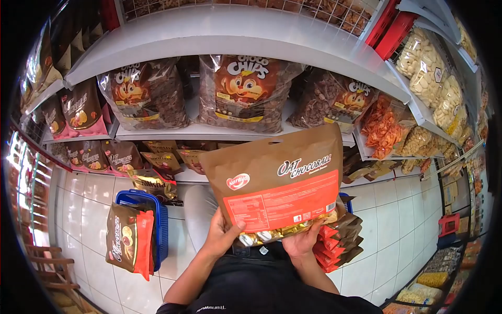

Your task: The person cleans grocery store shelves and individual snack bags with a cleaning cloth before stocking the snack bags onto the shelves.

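Observation:
A brown and coral snack pouch [277,180] marked "Oat Chocoball" is held up in front of me, its printed back facing me. Gold-wrapped pieces show through its lower strip. My left hand [222,235] grips the lower left corner, thumb across the front. At the lower right, my right hand [305,239] holds the bottom edge, with some fingers hidden behind the pouch. Just right of that hand, several similar brown and red pouches [340,243] stand stacked, a blue basket edge behind them. To the left, more such pouches [127,238] lean out of a blue basket [163,220].
A shelf [235,36] crosses ahead, above large Choco Chips bags [243,94]. Chocoball pouches [83,110] line the left shelves. Orange snack bags [384,125] and pale snack bags [426,65] fill the right. A wooden stool [49,264] stands lower left on the tiled floor [384,220].

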`<state>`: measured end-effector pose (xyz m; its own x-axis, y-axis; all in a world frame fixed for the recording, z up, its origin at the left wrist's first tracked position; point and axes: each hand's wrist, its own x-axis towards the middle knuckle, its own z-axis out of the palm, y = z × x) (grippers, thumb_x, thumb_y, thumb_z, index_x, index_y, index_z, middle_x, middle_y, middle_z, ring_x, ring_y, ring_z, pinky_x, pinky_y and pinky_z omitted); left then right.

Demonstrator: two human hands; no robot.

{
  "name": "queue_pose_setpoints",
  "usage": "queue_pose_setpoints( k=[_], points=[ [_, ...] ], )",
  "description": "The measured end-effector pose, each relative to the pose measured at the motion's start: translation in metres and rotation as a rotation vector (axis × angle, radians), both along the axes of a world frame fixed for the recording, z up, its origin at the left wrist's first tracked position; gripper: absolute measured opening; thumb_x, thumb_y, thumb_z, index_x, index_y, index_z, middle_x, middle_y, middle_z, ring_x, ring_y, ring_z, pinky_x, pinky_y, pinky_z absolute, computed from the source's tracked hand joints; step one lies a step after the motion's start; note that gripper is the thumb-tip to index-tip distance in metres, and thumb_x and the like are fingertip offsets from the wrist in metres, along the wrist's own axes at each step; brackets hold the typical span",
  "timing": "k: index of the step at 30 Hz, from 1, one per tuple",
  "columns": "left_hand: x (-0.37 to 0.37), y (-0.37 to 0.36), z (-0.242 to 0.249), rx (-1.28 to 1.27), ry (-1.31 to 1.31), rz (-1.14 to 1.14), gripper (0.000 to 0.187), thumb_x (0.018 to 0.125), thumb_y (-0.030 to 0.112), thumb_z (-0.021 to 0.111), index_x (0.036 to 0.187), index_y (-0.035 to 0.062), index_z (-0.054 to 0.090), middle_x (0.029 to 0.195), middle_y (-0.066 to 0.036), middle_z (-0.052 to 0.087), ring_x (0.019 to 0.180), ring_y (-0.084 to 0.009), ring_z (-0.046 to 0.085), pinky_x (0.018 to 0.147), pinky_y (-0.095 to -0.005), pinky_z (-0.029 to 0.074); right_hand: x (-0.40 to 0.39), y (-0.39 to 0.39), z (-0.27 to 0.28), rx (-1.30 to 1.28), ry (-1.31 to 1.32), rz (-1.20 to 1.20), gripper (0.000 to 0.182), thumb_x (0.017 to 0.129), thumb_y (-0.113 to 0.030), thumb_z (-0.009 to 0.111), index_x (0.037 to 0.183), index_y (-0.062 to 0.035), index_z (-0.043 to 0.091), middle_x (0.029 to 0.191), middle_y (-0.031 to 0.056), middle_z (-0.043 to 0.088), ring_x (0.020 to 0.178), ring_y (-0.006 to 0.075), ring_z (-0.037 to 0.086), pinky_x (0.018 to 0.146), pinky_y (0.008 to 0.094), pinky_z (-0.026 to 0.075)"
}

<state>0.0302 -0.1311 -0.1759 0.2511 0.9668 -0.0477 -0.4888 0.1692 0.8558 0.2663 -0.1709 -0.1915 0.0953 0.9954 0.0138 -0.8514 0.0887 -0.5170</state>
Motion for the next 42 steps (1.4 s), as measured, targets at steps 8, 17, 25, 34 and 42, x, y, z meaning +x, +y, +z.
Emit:
queue_pose_setpoints(
  k=[8,17,25,34,42],
  points=[
    [-0.008,-0.021,-0.025,-0.19,-0.192,0.028,0.072,0.111,0.037,0.069,0.166,0.0047,0.035,0.156,-0.015,0.059,0.144,-0.0278,0.061,0.122,-0.0477,0.05,-0.002,-0.001,-0.015,0.034,-0.018,0.077,0.093,0.102,-0.071,0.065,0.173,-0.0191,0.035,0.174,0.0035,0.045,0.159,0.03,0.044,0.131,0.0596,0.036],
    [-0.018,-0.001,0.005,-0.249,-0.357,-0.004,0.075,0.116,0.062,0.043,0.165,0.0058,0.044,0.165,-0.018,0.054,0.148,-0.0344,0.058,0.123,-0.0549,0.049,0.04,0.022,-0.005,-0.017,-0.093,0.002,0.096,0.102,-0.07,0.066,0.173,-0.013,0.035,0.173,0.0095,0.047,0.158,0.0297,0.045,0.131,0.055,0.037],
    [-0.015,0.009,-0.064,-0.434,-0.859,0.065,0.075,0.115,0.065,0.038,0.163,0.0094,0.05,0.162,-0.017,0.058,0.147,-0.0397,0.057,0.124,-0.0629,0.044,0.002,0.014,0.014,-0.183,-0.169,0.015,0.083,0.109,-0.058,0.064,0.172,-0.0119,0.035,0.171,0.0108,0.048,0.156,0.029,0.049,0.128,0.0528,0.043],
    [-0.003,0.01,-0.075,-0.506,-0.908,-0.041,0.074,0.115,0.065,0.038,0.163,0.0095,0.05,0.162,-0.017,0.058,0.147,-0.0396,0.057,0.124,-0.0628,0.044,0.06,0.017,0.011,-0.153,-0.91,-0.375,0.062,0.106,-0.029,0.077,0.159,-0.0026,0.059,0.161,0.0104,0.062,0.144,0.0309,0.061,0.122,0.0416,0.046],
    [0.007,0.015,-0.077,-0.523,-0.912,-0.082,0.074,0.115,0.065,0.038,0.163,0.0096,0.05,0.162,-0.017,0.058,0.147,-0.0395,0.058,0.124,-0.0627,0.045,0.038,0.076,0.086,0.13,-1.92,-0.177,0.051,0.094,0.009,0.064,0.143,-0.0043,0.072,0.147,0.0253,0.069,0.142,0.0382,0.063,0.114,0.042,0.051]
  ],
)
